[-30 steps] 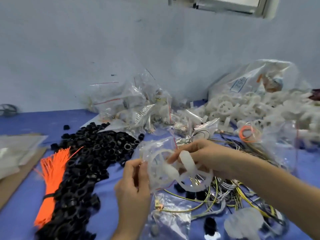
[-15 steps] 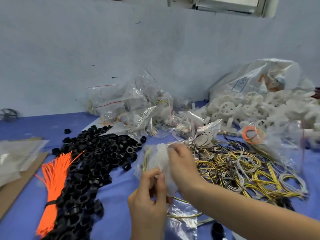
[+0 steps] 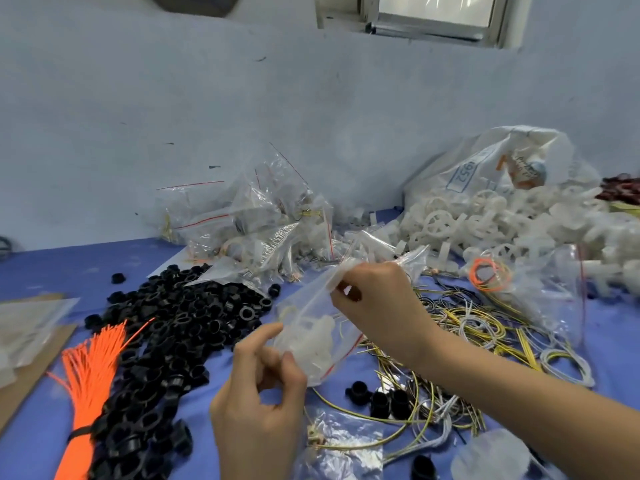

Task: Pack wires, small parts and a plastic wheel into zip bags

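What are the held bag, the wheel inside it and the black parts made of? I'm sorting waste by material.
Zip bag: thin clear glossy plastic film, creased, with a red seal line.
Wheel: looks like matte, milky-white moulded plastic, blurred through the film.
Black parts: apparently hard moulded plastic, slightly shiny rings.

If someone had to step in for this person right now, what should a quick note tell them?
Left hand pinches the zip bag at its lower end; right hand pinches its upper end.
Done: a white wheel is inside the bag, with a bit of yellow wire.
Whether the bag is zipped cannot be told.
Left: loose wires and black parts lie on the table unpacked.
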The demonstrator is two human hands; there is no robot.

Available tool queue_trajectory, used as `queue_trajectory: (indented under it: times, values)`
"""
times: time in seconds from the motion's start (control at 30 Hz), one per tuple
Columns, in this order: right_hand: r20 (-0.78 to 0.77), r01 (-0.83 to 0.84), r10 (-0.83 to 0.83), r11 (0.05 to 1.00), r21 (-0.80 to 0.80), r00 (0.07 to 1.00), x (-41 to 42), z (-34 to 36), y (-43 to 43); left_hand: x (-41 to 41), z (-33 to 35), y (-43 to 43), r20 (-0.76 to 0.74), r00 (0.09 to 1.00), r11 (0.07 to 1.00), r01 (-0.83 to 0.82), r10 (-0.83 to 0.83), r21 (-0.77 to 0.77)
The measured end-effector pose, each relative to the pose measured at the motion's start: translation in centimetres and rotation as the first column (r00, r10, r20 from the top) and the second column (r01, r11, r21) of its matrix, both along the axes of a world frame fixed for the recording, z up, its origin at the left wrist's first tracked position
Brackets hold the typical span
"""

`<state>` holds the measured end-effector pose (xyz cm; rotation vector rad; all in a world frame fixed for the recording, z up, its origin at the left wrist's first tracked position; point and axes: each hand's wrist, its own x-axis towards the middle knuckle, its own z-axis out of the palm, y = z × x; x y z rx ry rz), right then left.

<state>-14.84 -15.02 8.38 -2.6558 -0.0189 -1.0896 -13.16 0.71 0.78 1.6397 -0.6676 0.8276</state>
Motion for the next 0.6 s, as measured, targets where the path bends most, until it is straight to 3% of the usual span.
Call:
queue_trajectory:
  times: [0.13, 0.27, 0.33, 0.4, 0.43, 0.5, 0.6]
  values:
    - [0.165, -0.025, -0.013, 0.974, 0.224, 0.986, -1.0, -0.9, -0.8, -0.5, 1.1, 0.5, 0.084, 0.994, 0.979, 0.055, -0.073, 0.196]
    - [0.279, 0.106, -0.137, 0.987, 0.121, 0.95, -0.9, -1.1, -1.8, -0.4, 1.7, 0.9, 0.177, 0.971, 0.877, 0.055, -0.158, 0.478]
    - [0.226, 0.197, -0.214, 0.976, 0.095, 0.95, -0.8, -1.1, -2.5, -0.3, 1.6, 0.7, 0.108, 0.975, 0.873, 0.123, -0.196, 0.473]
    - [0.043, 0.176, -0.19, 0.96, 0.219, 0.981, -0.7, -0.3, -3.3, 0.2, 1.6, 0.6, 0.061, 0.971, 0.848, 0.172, -0.233, 0.501]
    - [-0.049, 0.122, -0.112, 0.917, 0.379, 0.993, -0.6, 0.1, -3.7, 0.6, 1.7, 0.7, 0.053, 0.967, 0.816, 0.181, -0.25, 0.55]
    - [-0.161, 0.064, 0.071, 0.711, 0.701, 0.984, -0.4, 1.2, -4.5, 1.9, 2.6, 1.3, 0.082, 0.956, 0.743, 0.164, -0.283, 0.648]
    - [-0.094, -0.006, 0.234, 0.393, 0.92, 0.968, -0.1, 3.6, -5.3, 4.3, 6.2, 2.4, 0.176, 0.934, 0.721, 0.111, -0.31, 0.684]
